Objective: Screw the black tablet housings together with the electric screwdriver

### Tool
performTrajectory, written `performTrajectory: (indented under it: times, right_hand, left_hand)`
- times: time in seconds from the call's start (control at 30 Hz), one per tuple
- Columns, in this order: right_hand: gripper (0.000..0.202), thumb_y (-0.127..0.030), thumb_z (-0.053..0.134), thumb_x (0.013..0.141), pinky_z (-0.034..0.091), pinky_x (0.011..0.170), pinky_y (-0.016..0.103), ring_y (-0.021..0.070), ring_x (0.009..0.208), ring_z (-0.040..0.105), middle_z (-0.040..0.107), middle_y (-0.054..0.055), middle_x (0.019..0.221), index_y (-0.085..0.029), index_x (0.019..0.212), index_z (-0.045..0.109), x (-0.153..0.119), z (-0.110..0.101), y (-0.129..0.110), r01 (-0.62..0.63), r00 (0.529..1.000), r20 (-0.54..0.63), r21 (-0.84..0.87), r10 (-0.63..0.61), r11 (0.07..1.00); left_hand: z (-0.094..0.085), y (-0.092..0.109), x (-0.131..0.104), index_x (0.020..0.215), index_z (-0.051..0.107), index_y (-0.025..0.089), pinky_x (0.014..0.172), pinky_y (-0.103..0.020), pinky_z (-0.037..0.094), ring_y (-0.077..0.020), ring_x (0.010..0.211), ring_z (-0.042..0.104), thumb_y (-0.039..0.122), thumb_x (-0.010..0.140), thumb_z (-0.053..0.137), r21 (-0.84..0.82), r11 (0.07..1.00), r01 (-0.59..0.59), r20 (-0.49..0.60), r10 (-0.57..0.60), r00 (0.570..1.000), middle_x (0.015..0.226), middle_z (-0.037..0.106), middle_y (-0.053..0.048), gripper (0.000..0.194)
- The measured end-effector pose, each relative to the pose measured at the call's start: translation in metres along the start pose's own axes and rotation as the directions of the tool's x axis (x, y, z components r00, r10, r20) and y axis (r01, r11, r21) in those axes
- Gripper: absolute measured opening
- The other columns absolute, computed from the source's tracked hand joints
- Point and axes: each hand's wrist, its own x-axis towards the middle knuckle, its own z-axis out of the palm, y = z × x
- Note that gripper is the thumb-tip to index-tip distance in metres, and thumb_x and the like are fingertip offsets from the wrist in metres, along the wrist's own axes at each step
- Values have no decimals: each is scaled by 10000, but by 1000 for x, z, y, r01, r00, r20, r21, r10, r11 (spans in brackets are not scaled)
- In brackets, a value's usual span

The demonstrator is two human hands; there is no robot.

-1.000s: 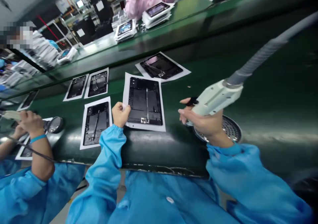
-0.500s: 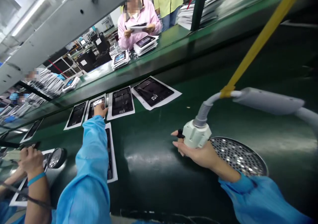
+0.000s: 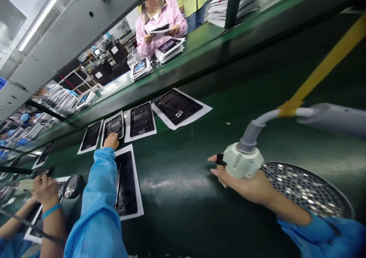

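- Green table [image 3: 177, 220] bears the black panel [image 3: 114, 124] on its white sheet [image 3: 102, 138], between the left neighbour panel [image 3: 91, 136] and the right neighbour panel [image 3: 142, 119].
- The left hand [image 3: 112, 140] is at the near edge of this panel; whether it pinches the sheet or only rests, I cannot tell.
- It seems better to touch only the border, so that the fingers do not press the open inside.
- The blue sleeve [image 3: 100, 197] partly covers the nearer panel [image 3: 127, 185]; I would keep the forearm high, because cloth may drag it.
- The right hand [image 3: 243, 185] is closed around the pale tool [image 3: 243, 161], well apart from the left.
- The grey hose [image 3: 253, 130] should stay away from the panels, on the side of the perforated metal dish [image 3: 311, 191].
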Motion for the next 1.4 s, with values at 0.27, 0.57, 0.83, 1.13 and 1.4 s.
performTrajectory:
  times: [0.27, 0.57, 0.83, 1.13, 1.4]
  right_hand:
    - [363, -440, 661, 745, 512, 487, 273, 130, 440, 545, 538, -38, 498, -171, 968, 565, 4, 0, -10, 48, 998, -41, -14, -49, 999]
    - [358, -406, 746, 689, 508, 487, 259, 110, 430, 538, 560, -49, 500, -180, 921, 593, 1, -5, -29, 142, 981, -140, 37, -135, 989]
    - [440, -431, 811, 621, 518, 613, 296, 179, 704, 666, 689, 13, 755, -236, 992, 676, -5, -57, -62, 209, 953, -239, 83, -185, 974]
    - [411, -385, 862, 561, 402, 403, 254, 110, 389, 506, 541, -35, 458, -176, 859, 673, -12, -76, -62, 189, 894, -411, -15, -178, 982]
    - [296, -352, 806, 639, 444, 413, 279, 106, 386, 511, 505, -64, 459, -193, 748, 582, -15, -64, -38, 337, 808, -517, 16, -281, 941]
  left_hand:
    - [-25, 30, -49, 1038, 663, 118, 890, -347, 496, -256, 1014, 574, 113, 820, 456, 13, 997, -80, -347, 80, 935, 1002, 629, -148, 300]
    - [-94, 131, -167, 1124, 565, 116, 676, -300, 506, -188, 779, 577, 49, 829, 544, 151, 761, -630, -712, 527, 465, 835, 613, -93, 303]
    - [-102, 233, -213, 1005, 575, 85, 539, -280, 453, -155, 676, 525, 88, 902, 485, 127, 627, -768, -664, 629, 404, 793, 603, -79, 137]
    - [-78, 287, -219, 1001, 666, 203, 649, -302, 506, -192, 842, 563, 235, 941, 486, -211, 627, -750, -127, 743, 657, 902, 633, -61, 192]
    - [-61, 264, -185, 1075, 684, 185, 777, -324, 496, -198, 875, 567, 33, 850, 427, -320, 539, -779, -184, 771, 609, 1009, 659, -72, 374]
